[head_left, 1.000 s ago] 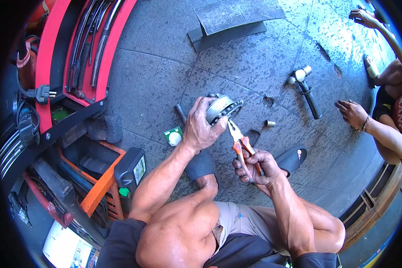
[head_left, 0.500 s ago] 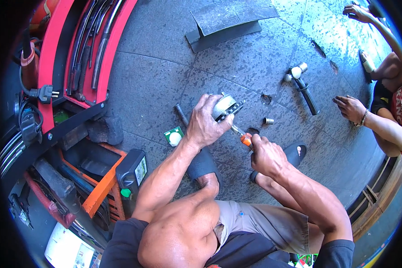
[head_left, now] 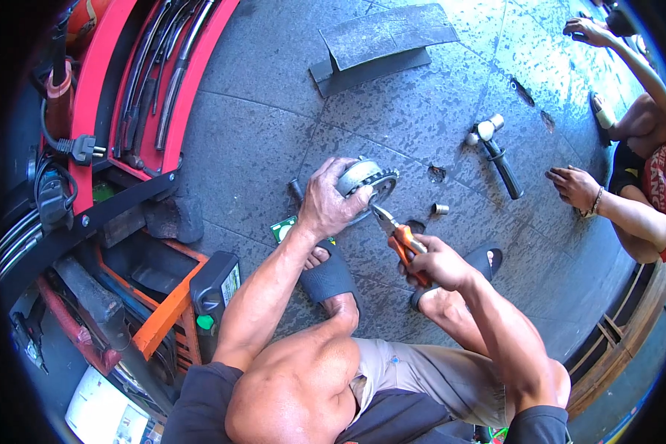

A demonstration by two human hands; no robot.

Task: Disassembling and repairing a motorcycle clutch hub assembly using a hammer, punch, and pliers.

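Your left grip (head_left: 325,201) clasps the drum (head_left: 360,172) at its right side; your right grip (head_left: 442,263) wraps the pliers (head_left: 405,243) (orange handles), whose long axis slants forward-left, toward the drum.

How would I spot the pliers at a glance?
Start at the dark floor. Over it, the person's right hand aims the pliers at the round metal part in the left hand. Orange-handled, they stand apart from the black-handled hammer lying farther right.
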